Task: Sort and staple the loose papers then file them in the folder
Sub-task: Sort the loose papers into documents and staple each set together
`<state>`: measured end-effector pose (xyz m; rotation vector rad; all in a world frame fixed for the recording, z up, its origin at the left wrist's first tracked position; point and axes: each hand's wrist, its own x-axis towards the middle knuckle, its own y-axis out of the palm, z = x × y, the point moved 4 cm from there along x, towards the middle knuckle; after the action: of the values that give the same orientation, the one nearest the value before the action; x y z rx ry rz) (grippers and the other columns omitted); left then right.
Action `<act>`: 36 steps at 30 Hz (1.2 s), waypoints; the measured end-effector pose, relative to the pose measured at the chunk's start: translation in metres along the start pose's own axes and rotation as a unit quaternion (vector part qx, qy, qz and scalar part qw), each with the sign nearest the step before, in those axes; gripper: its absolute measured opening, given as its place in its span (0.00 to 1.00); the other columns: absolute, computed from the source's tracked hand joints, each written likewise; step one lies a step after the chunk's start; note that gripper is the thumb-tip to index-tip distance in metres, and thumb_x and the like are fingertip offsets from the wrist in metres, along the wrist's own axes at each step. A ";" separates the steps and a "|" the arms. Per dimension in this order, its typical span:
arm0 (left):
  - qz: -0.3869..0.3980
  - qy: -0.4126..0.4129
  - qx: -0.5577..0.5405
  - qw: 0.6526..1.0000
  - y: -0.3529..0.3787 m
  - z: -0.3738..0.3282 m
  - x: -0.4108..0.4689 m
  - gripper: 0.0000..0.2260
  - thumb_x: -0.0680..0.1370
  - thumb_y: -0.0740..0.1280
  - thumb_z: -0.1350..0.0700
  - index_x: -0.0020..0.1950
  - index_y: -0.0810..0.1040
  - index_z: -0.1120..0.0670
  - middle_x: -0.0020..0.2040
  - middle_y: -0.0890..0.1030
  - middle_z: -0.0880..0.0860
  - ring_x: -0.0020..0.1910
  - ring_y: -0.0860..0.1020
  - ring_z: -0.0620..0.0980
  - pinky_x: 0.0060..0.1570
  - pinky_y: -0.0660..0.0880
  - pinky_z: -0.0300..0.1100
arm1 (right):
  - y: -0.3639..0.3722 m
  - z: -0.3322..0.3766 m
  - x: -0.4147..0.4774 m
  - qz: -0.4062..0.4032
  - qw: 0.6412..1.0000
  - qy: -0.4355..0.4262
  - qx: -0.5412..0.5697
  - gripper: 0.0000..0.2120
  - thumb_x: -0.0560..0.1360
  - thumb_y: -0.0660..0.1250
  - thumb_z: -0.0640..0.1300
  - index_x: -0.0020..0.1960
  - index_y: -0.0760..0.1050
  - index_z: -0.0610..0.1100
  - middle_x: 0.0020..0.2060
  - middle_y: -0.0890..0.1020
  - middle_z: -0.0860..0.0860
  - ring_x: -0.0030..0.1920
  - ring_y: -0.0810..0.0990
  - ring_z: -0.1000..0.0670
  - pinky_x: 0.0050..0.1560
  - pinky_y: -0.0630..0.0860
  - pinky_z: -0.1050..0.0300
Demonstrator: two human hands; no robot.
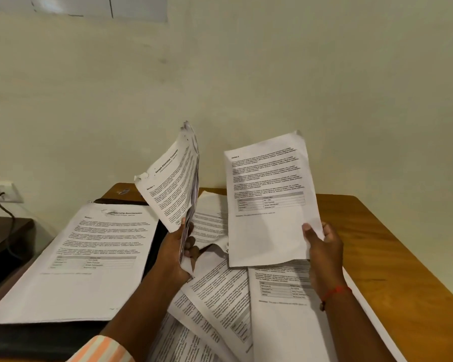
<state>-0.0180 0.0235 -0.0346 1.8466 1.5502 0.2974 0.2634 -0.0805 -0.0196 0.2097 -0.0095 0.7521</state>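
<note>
My left hand (179, 246) grips the bottom of a thin bundle of printed sheets (173, 178), held upright above the table with its torn top corner curling. My right hand (322, 246) pinches the lower right edge of a single printed page (267, 199), raised and facing me. Beneath both hands, several loose printed papers (220, 296) lie fanned out and overlapping on the wooden table (392, 244). At the left, a stack of printed pages (89, 259) lies on a black folder (45, 335). No stapler is in view.
A cream wall rises just behind the table. At the far left a wall socket (0, 192) has a dark cable running down to a lower dark surface (3, 233). Bare wood shows along the table's right side.
</note>
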 end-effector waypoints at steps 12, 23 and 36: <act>0.029 0.005 -0.081 0.996 -0.001 0.000 0.004 0.10 0.84 0.60 0.53 0.49 0.77 0.56 0.33 0.74 0.49 0.18 0.66 0.41 0.14 0.63 0.32 | -0.001 0.004 0.000 0.000 1.000 -0.008 0.006 0.10 0.80 0.69 0.45 0.61 0.77 0.49 0.56 0.85 0.52 0.57 0.84 0.47 0.55 0.82 0.45; 0.015 0.026 0.002 1.000 -0.003 0.002 0.005 0.07 0.84 0.62 0.53 0.51 0.77 0.54 0.33 0.74 0.49 0.20 0.67 0.40 0.17 0.63 0.32 | -0.018 0.024 -0.001 -0.155 0.975 -0.143 -0.070 0.07 0.80 0.69 0.45 0.56 0.74 0.43 0.53 0.80 0.48 0.54 0.80 0.45 0.51 0.80 0.49; 0.017 0.150 0.226 0.962 0.004 0.003 0.002 0.15 0.83 0.66 0.52 0.70 0.76 0.45 0.62 0.83 0.45 0.62 0.81 0.50 0.66 0.74 0.57 | 0.027 -0.014 -0.017 0.061 0.997 0.031 0.048 0.11 0.79 0.70 0.47 0.61 0.78 0.50 0.55 0.86 0.48 0.53 0.86 0.43 0.54 0.82 0.38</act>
<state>-0.0131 0.0238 -0.0345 2.2612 1.9157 0.2646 0.2316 -0.0702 -0.0295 0.2785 0.0724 0.8818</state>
